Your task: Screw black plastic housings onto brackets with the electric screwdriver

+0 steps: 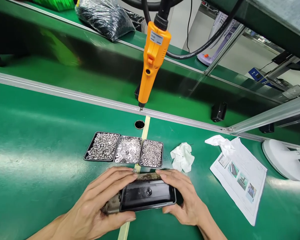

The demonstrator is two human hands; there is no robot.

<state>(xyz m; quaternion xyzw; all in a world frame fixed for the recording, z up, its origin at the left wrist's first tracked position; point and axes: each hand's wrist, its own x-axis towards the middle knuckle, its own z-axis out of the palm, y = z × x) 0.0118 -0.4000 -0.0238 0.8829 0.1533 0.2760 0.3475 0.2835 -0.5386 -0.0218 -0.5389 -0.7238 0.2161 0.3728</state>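
The black housing (137, 197) is between your hands over the near part of the desk (39, 150), roughly midway between its left and right sides. Its open face is turned up towards you, with a round stud (149, 192) near the middle of its floor. A worn metal block (113, 205) shows past its left end and along its far side.

Your left hand (94, 196) is clamped on the left end of the housing, fingers over the far side and thumb along the near side. A small shiny piece (134, 170) shows by its fingertips, too small to identify. Your right hand (186, 196) is closed around the right end, thumb at the near side.

Just beyond your hands, three trays sit side by side: the left tray (98, 160) and right tray (162, 155) hold small metal parts, the middle tray (126, 163) flat washers. To their right you have a crumpled tissue (182, 157); nearer the desk's far right corner lies a printed sheet (240, 181).

Behind the trays, a round black dish (139, 125) sits near the desk's far edge beside a yellow tape strip (146, 125). An orange screwdriver (153, 60) hangs upright, slightly tilted, its tip by that edge.
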